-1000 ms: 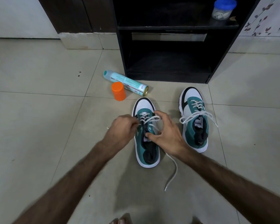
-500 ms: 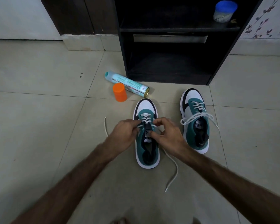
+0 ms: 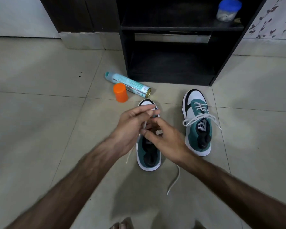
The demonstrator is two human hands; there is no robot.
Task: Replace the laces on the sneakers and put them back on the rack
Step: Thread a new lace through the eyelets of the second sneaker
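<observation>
White lace (image 3: pixel 145 125) is pinched by left hand (image 3: pixel 130 128) and right hand (image 3: pixel 163 138) above the sneaker (image 3: pixel 149 154).

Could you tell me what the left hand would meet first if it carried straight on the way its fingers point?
Probably nothing soon: the left hand points its fingers right, over the near sneaker's toe. The other sneaker lies in that line, though depth is unclear.
</observation>
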